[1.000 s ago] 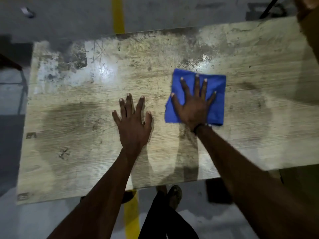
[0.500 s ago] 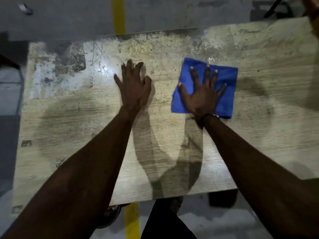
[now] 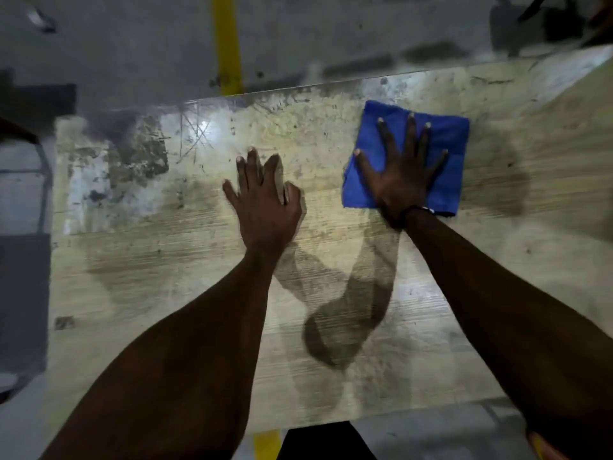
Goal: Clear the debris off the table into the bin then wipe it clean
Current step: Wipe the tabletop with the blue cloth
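Note:
A folded blue cloth (image 3: 446,141) lies flat on the worn, stained wooden table (image 3: 132,260), toward its far right part. My right hand (image 3: 403,174) presses down on the cloth with fingers spread straight. My left hand (image 3: 265,200) rests flat on the bare tabletop near the middle, fingers straight and close together, a little left of the cloth. Damp-looking dark patches show on the wood around both hands. No bin appears in the view.
A yellow floor stripe (image 3: 229,44) runs under the table from the far side to the near side. Dark objects stand on the grey floor at the far right (image 3: 547,28) and along the left edge (image 3: 23,227). The table's far left corner is scraped and blotchy.
My right hand has pushed the blue cloth away from me toward the table's far edge. My left hand slid forward from the near middle and stays flat on the wood.

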{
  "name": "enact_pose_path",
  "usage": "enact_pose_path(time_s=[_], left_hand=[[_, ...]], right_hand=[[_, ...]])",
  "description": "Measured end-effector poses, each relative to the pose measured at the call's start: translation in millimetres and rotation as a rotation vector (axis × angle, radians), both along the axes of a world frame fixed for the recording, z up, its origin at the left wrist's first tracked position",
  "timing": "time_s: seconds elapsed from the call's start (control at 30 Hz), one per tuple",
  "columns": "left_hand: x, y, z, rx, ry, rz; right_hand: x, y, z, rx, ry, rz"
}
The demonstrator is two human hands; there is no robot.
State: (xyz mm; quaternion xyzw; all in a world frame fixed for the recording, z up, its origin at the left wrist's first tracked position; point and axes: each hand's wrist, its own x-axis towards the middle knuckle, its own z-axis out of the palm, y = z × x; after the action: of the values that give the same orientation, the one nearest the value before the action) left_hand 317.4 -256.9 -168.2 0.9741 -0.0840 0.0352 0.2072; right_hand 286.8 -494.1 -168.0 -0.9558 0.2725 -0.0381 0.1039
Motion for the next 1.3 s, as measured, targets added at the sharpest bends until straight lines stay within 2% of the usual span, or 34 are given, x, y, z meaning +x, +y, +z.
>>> enact_pose_path(time_s=[0.1, 0.23, 0.3, 0.43, 0.53, 0.6, 0.7, 0.8, 0.87, 0.97, 1.13, 1.2, 1.3], left_hand=[[0.4, -0.6, 1.7, 0.015, 0.004, 0.013], [2.1, -1.4, 1.6, 0.053, 0.015, 0.020], [1.4, -1.7, 2.3, 0.056, 0.028, 0.021], [0.7, -2.6, 6.0, 0.045, 0.038, 0.025], [1.0, -2.5, 7.5, 0.048, 0.054, 0.024], [1.2, -2.5, 7.4, 0.043, 0.062, 0.023], [2.3, -2.8, 7.0, 0.033, 0.061, 0.026], [1.6, -2.6, 6.7, 0.051, 0.043, 0.033], [1.7, -2.9, 6.5, 0.058, 0.032, 0.029], [1.9, -3.5, 6.8, 0.063, 0.022, 0.034], [1.3, -3.5, 7.1, 0.043, 0.036, 0.030], [1.6, -2.9, 8.1, 0.030, 0.044, 0.033], [2.2, -3.0, 9.6, 0.035, 0.049, 0.029]], right_hand=[[-12.3, 28.4, -0.3, -0.051, -0.008, -0.016], [-85.3, 101.7, 9.3, -0.026, 0.018, 0.247], [-97.6, 100.0, 7.7, -0.011, 0.007, 0.313], [-30.5, 34.5, 1.6, -0.062, 0.037, 0.184], [36.1, -13.5, 2.6, -0.009, 0.021, 0.079], [53.5, -20.3, 1.9, 0.006, -0.004, 0.046], [30.3, 19.6, 6.3, -0.022, 0.012, 0.048], [-25.0, 66.6, 11.0, -0.017, 0.021, 0.253], [-42.3, 70.4, 8.4, 0.023, 0.009, 0.331], [-6.7, 42.7, 5.1, -0.022, 0.041, 0.290], [90.4, -12.3, 4.7, 0.016, 0.045, 0.097], [90.2, -3.3, 1.5, 0.005, 0.050, 0.079], [42.9, 47.9, 3.2, -0.037, 0.048, 0.257]])
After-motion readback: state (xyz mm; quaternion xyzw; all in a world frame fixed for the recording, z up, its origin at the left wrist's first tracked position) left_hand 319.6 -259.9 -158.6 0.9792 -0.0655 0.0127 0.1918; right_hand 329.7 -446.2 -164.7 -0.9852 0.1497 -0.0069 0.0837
